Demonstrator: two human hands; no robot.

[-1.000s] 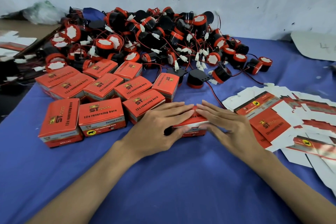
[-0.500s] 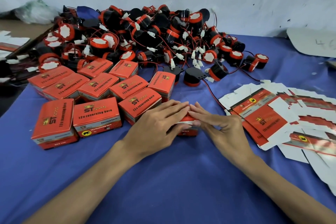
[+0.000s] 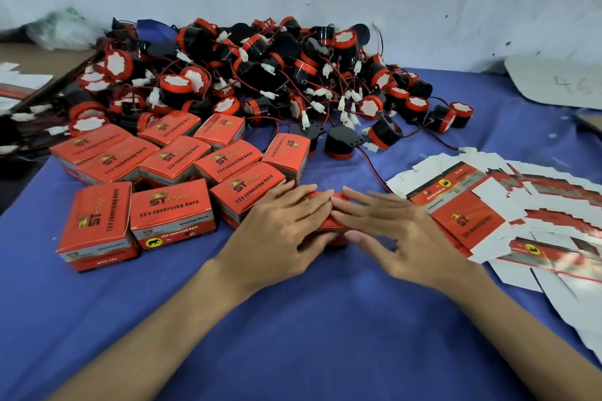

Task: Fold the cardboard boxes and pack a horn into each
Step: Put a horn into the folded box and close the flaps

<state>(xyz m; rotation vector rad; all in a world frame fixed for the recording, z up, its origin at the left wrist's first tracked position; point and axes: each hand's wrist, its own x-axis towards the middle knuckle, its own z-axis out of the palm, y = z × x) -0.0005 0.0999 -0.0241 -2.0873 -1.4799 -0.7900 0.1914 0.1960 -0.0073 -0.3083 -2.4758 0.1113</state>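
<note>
Head view. A small red cardboard box (image 3: 330, 222) stood on the blue cloth of the table (image 3: 293, 335), at the centre of the scene, between the group of closed boxes (image 3: 172, 169) to its left and the fanned stack of flat, unfolded cartons (image 3: 482, 208) to its right. Only narrow strips of the box showed between the hands: a red top panel bearing part of a gold printed mark, and a red front face beneath it. The printed top panel faced upward. The long axis appeared to run left to right across the view, roughly parallel to the near edge of the table; its ends were covered.

The left hand (image 3: 280, 231) lay over the left part of the box, fingers straight and close together on the top panel, thumb set against the front face. The right hand (image 3: 391, 231), slightly blurred, met it from the other side, fingers extended flat over the top and thumb low at the front. The fingertips of the two hands nearly touched above the box.

Behind, a heap of black-and-red horns (image 3: 260, 75) with red wires and white connectors lay against the wall.
</note>
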